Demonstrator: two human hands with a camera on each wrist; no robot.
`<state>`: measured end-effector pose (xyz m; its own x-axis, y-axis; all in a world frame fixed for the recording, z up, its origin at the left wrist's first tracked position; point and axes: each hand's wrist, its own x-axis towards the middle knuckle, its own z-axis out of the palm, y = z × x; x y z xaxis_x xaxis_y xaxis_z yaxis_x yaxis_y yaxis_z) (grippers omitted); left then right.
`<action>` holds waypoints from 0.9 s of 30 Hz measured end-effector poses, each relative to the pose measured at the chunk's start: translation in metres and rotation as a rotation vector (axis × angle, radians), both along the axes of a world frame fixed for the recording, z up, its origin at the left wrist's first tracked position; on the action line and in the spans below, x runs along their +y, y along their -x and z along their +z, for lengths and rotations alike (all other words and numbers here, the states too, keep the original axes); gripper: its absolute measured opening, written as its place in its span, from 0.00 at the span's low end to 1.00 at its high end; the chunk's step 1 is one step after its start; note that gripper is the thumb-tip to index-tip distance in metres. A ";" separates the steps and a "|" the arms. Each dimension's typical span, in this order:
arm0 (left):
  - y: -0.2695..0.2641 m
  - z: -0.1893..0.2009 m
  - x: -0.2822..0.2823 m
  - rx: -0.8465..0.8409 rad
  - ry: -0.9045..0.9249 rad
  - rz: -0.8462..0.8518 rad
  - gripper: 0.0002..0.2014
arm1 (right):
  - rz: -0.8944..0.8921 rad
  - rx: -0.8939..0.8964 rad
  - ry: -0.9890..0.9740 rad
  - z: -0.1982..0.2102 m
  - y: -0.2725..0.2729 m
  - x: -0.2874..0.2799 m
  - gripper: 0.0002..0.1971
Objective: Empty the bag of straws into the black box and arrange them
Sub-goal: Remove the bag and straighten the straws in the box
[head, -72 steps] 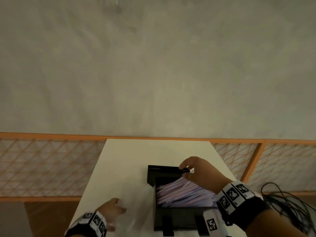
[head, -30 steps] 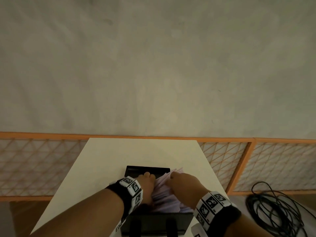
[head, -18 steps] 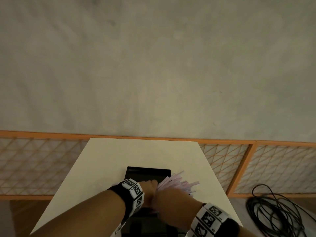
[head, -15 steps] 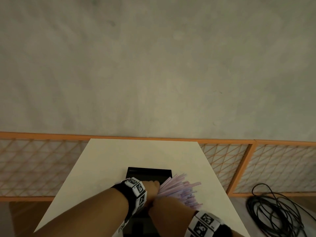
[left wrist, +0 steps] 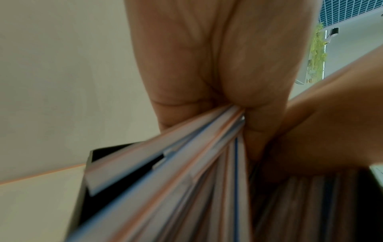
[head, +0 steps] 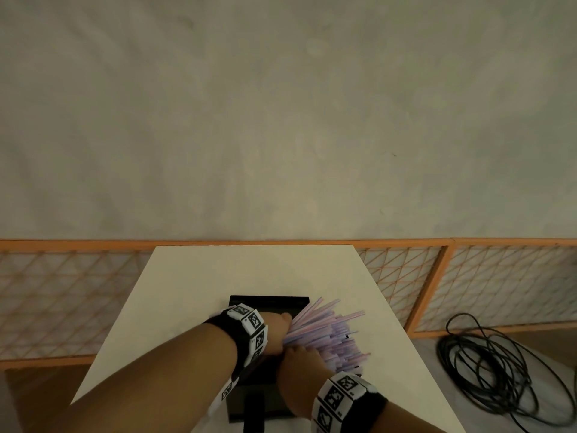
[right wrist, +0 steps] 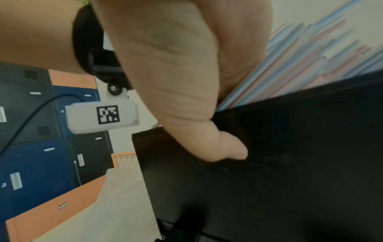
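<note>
Moved: both hands have lifted the straws (head: 327, 332) out of the black box (head: 268, 301), fanning them over its right wall (a second ago they lay inside).
Left hand (head: 276, 334): fingers curled round the bundle's near end, above the box.
Right hand (head: 299, 367): grips the same bundle just nearer.
Counter (head: 249, 270): carries the box.
Meaning: emptying looks done; arranging is under way.

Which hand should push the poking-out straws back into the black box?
Probably the right hand: the straws fan out over the black box's right side, nearest it. The left hand grips their gathered ends, so it is busy holding.
</note>
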<state>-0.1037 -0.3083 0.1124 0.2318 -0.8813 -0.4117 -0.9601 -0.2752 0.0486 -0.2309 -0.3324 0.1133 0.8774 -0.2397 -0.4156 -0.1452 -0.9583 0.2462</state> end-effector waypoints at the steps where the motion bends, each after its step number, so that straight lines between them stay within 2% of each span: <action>1: -0.001 0.000 0.000 0.003 -0.012 0.003 0.16 | -0.017 -0.004 0.001 -0.003 0.000 -0.001 0.21; 8: 0.000 0.007 -0.004 0.031 0.006 0.021 0.20 | -0.101 -0.082 -0.073 -0.008 0.000 -0.008 0.19; 13: 0.007 0.009 -0.003 -0.046 0.051 0.065 0.23 | -0.040 -0.098 -0.057 -0.007 0.004 -0.009 0.14; 16: 0.008 0.014 -0.004 -0.026 -0.017 0.036 0.23 | -0.014 -0.061 -0.050 -0.005 0.003 -0.017 0.17; 18: 0.006 0.016 -0.006 0.012 -0.041 0.027 0.22 | -0.005 -0.072 -0.125 -0.003 0.002 -0.026 0.25; 20: 0.005 0.019 -0.005 0.036 -0.032 0.028 0.21 | 0.006 -0.121 -0.184 -0.004 0.003 -0.033 0.35; 22: 0.004 0.020 -0.005 0.047 -0.024 0.022 0.20 | 0.013 -0.209 -0.203 -0.007 0.004 -0.036 0.37; 27: -0.003 0.021 -0.006 0.037 -0.019 0.015 0.21 | 0.018 -0.402 -0.265 -0.016 0.007 -0.038 0.28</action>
<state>-0.1010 -0.3140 0.1329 0.2292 -0.8699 -0.4368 -0.9535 -0.2908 0.0789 -0.2381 -0.3699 0.0972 0.9841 -0.1547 -0.0876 -0.1616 -0.9837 -0.0792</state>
